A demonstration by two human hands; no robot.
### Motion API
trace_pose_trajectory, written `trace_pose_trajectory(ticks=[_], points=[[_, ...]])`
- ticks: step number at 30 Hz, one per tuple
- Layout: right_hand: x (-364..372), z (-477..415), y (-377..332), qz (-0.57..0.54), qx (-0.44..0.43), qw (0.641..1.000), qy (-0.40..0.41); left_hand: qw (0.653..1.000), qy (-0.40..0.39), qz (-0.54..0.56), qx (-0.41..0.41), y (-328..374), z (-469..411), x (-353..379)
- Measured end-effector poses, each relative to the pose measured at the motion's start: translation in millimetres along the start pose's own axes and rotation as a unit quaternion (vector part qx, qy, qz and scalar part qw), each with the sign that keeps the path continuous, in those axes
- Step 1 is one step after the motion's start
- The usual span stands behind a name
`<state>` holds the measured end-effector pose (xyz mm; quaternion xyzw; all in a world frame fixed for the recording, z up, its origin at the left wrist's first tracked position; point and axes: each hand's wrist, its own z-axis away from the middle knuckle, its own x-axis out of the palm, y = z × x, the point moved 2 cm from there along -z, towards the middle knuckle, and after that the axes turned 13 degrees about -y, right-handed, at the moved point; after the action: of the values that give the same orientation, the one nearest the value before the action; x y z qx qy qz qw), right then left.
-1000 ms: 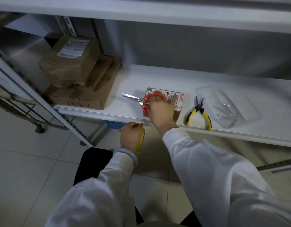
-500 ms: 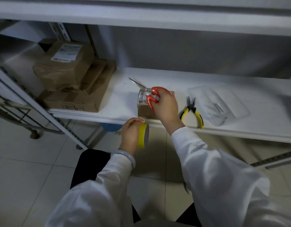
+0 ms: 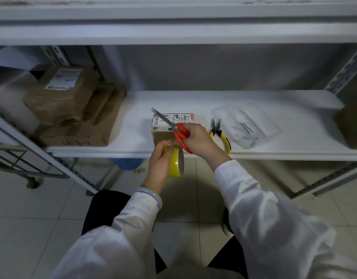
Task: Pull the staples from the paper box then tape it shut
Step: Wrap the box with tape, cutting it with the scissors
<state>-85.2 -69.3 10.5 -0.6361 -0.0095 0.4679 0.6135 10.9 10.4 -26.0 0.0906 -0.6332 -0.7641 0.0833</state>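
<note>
A small brown paper box (image 3: 163,135) with a white label on top stands near the front edge of the white shelf (image 3: 133,141). My right hand (image 3: 199,139) grips red-handled scissors (image 3: 180,135) just above the box's near edge, blades pointing up and left over the label. My left hand (image 3: 160,160) holds a yellow roll of tape (image 3: 176,163) below the shelf edge, in front of the box. A clear strip of tape seems to run from the roll up to the box front.
Yellow-handled pliers (image 3: 222,133) lie right of the box. A clear plastic tray (image 3: 246,125) holding pulled staples sits further right. Stacked brown parcels (image 3: 73,105) fill the shelf's left end. Another box (image 3: 350,123) is at the far right. A blue basket (image 3: 129,164) sits under the shelf.
My right hand lifted the scissors off the shelf and brought them toward the box's near edge. My left hand raised the tape roll up close to the box front.
</note>
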Motion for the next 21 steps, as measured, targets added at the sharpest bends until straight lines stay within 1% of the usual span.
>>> trace_pose_trajectory(ticks=[2, 4, 6, 8, 11, 13, 15, 17, 19, 21], points=[[-4, 2, -1, -0.024, -0.014, 1.0, 0.013, 1.0, -0.024, -0.006, 0.002, 4, 1, 3], [-7, 5, -1, -0.046, -0.026, 0.998, 0.023, 0.998, -0.063, 0.01, 0.01, 5, 3, 4], [-11, 10, -2, -0.052, -0.041, 0.997, 0.032, 0.991, -0.114, 0.076, -0.002, 3, 4, 7], [-13, 14, -4, -0.04, -0.06, 0.996, 0.044, 0.983, -0.133, 0.126, -0.033, 0, 4, 11], [-18, 17, -8, -0.05, -0.088, 0.992, 0.07, 0.98, -0.084, 0.139, -0.119, -5, 1, 12], [-23, 16, -10, -0.042, -0.087, 0.994, 0.06, 0.976, -0.078, 0.142, -0.143, -9, 0, 12], [-29, 13, -4, -0.053, -0.062, 0.995, 0.053, 0.986, -0.064, 0.079, -0.129, -9, -3, 14], [-35, 7, 8, -0.068, -0.031, 0.994, 0.074, 0.994, -0.044, 0.027, -0.095, -7, -6, 18], [-40, -1, 19, -0.09, -0.002, 0.993, 0.081, 0.997, -0.022, 0.009, -0.071, -2, -10, 24], [-43, -7, 25, -0.117, 0.02, 0.99, 0.071, 0.997, -0.001, 0.029, -0.069, -2, -16, 27]])
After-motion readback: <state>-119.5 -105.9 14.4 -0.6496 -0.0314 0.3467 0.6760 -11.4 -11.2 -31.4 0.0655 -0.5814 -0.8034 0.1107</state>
